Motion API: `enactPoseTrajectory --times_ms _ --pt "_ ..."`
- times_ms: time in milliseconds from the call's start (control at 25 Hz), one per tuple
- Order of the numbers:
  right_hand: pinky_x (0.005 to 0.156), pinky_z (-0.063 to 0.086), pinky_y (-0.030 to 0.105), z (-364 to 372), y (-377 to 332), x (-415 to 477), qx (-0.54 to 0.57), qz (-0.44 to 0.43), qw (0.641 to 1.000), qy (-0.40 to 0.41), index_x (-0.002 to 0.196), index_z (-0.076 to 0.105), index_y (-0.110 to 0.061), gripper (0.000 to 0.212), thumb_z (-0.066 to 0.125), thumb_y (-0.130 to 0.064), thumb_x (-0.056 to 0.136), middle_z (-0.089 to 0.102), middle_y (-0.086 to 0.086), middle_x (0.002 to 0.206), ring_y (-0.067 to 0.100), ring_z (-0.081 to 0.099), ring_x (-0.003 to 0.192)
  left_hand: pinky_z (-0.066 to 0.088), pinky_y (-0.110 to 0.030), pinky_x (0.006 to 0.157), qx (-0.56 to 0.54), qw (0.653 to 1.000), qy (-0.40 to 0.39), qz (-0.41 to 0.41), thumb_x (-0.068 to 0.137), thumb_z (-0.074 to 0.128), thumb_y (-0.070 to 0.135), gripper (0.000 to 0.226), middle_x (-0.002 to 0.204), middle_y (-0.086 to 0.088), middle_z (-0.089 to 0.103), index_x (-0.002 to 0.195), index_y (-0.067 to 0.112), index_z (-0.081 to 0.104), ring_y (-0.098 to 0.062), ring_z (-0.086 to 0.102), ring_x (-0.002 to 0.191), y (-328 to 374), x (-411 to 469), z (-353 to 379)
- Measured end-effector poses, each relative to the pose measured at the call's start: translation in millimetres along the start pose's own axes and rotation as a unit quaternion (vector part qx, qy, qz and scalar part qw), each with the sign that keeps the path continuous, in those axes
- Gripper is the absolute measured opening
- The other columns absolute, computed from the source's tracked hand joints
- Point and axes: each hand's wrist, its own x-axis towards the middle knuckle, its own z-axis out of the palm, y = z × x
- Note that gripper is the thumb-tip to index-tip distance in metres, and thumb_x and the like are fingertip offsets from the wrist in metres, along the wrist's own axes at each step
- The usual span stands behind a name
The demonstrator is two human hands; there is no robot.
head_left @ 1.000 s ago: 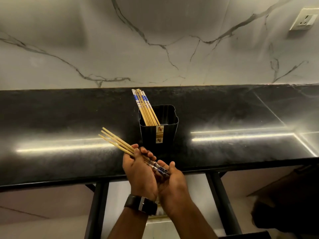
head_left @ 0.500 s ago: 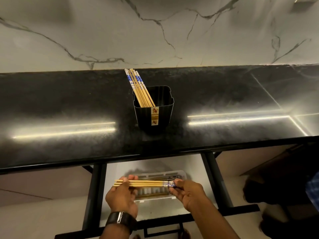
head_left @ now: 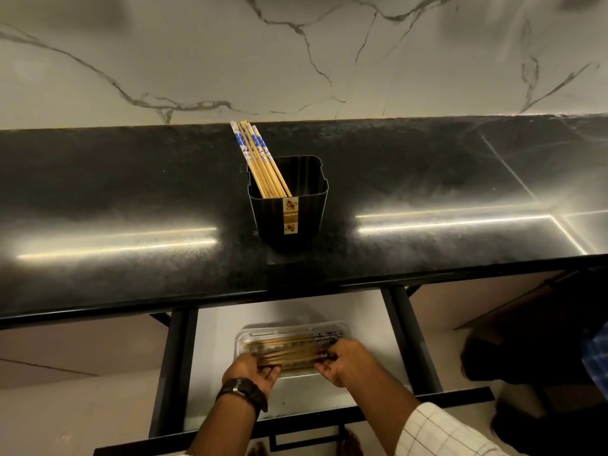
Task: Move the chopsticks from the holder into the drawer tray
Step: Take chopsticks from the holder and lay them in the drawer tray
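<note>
Down in the open drawer (head_left: 214,343), under the front edge of the tabletop (head_left: 131,209), the head view shows me both grips on a bundle (head_left: 289,352) of chopsticks held level over the white tray (head_left: 296,327). The left grip (head_left: 253,370), the one with the wristwatch (head_left: 245,390), is curled round the plain wooden ends. The right grip (head_left: 345,360) pinches the patterned ends. Motion blur smears the sticks, so I cannot tell whether they already touch the tray floor or whether other sticks lie under them.

Up on the tabletop, the black holder (head_left: 289,218) stands upright, well apart from the drawer. More chopsticks (head_left: 255,156) lean against its back left corner, so I judge the task partway done.

To do this step well, I would hold the bundle parallel to the tray's long side and level at both ends. I would lower it until the sticks rest on the floor inside the rim, then loosen both grips together so nothing rolls out. Letting go of one end first would likely tip the sticks across the rim.
</note>
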Motion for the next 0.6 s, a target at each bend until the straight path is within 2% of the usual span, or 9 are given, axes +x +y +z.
enactPoseTrajectory --times_ms 120,200,240,320,360,400,480,600 --pt "0.098 0.048 0.045 1.2 -3.9 2.8 0.007 0.013 1.0 0.002 0.124 0.059 0.005 0.03 0.039 -0.007 0.106 0.067 0.021 0.114 0.032 0.059 0.125 0.043 -0.054 0.11 -0.024 1.0 -0.013 -0.008 0.103 0.045 0.01 0.038 0.143 -0.025 0.051 0.141 0.005 0.048 -0.042 0.051 0.131 10.5 0.6 1.3" --pt "0.098 0.05 0.045 3.2 -4.7 -1.9 0.004 0.014 1.0 0.004 0.122 0.059 0.004 0.028 0.043 -0.011 0.105 0.064 0.021 0.109 0.033 0.061 0.121 0.048 -0.054 0.105 -0.018 1.0 -0.01 -0.005 0.101 0.051 0.011 0.035 0.133 -0.024 0.053 0.135 0.006 0.05 -0.043 0.054 0.125 14.4 -6.2 2.0" --pt "0.09 0.055 0.042 4.7 -4.6 -5.8 -0.003 0.009 1.0 0.001 0.118 0.06 0.004 0.027 0.045 -0.014 0.105 0.064 0.021 0.108 0.033 0.064 0.113 0.052 -0.051 0.098 -0.003 1.0 -0.01 0.002 0.099 0.054 0.012 0.031 0.124 -0.023 0.056 0.13 0.006 0.052 -0.041 0.058 0.116 15.6 -12.1 3.8" --pt "0.059 0.059 0.031 7.9 -4.7 -14.0 -0.007 -0.025 1.0 -0.01 0.098 0.063 0.004 0.031 0.049 -0.023 0.104 0.067 0.018 0.089 0.027 0.068 0.077 0.057 -0.042 0.077 0.051 0.998 -0.011 0.037 0.098 0.056 0.014 0.02 0.097 -0.018 0.06 0.114 0.003 0.059 -0.031 0.062 0.085 15.4 -27.1 10.9" --pt "0.048 0.054 0.027 9.9 -5.4 -20.2 -0.004 -0.04 0.999 -0.016 0.086 0.063 0.001 0.035 0.052 -0.028 0.102 0.064 0.014 0.074 0.021 0.06 0.059 0.056 -0.038 0.068 0.081 0.995 -0.014 0.065 0.098 0.057 0.016 0.015 0.084 -0.014 0.059 0.104 0.003 0.061 -0.026 0.06 0.074 15.2 -35.6 15.4" --pt "0.044 0.047 0.025 13.7 -7.1 -29.7 -0.005 -0.06 0.998 -0.02 0.077 0.062 -0.004 0.038 0.054 -0.032 0.101 0.058 0.008 0.061 0.017 0.051 0.049 0.054 -0.036 0.063 0.117 0.988 -0.025 0.098 0.099 0.058 0.02 0.016 0.073 -0.01 0.058 0.094 0.005 0.063 -0.023 0.058 0.066 16.0 -45.4 20.6" --pt "0.043 0.035 0.025 25.8 -13.2 -51.2 -0.036 -0.135 0.99 -0.022 0.067 0.059 -0.011 0.04 0.055 -0.036 0.099 0.045 0.0 0.048 0.013 0.037 0.043 0.048 -0.033 0.058 0.203 0.961 -0.078 0.17 0.099 0.057 0.029 0.032 0.057 -0.003 0.054 0.072 0.013 0.059 -0.019 0.053 0.056 21.8 -66.6 31.5" --pt "0.045 0.031 0.028 52.2 -25.1 -87.7 -0.088 -0.278 0.956 -0.025 0.059 0.054 -0.016 0.037 0.059 -0.033 0.092 0.04 -0.003 0.042 0.013 0.035 0.041 0.038 -0.027 0.049 0.301 0.899 -0.203 0.245 0.098 0.058 0.031 0.046 0.047 -0.001 0.044 0.054 0.019 0.049 -0.016 0.042 0.044 36.1 -96.9 50.5"
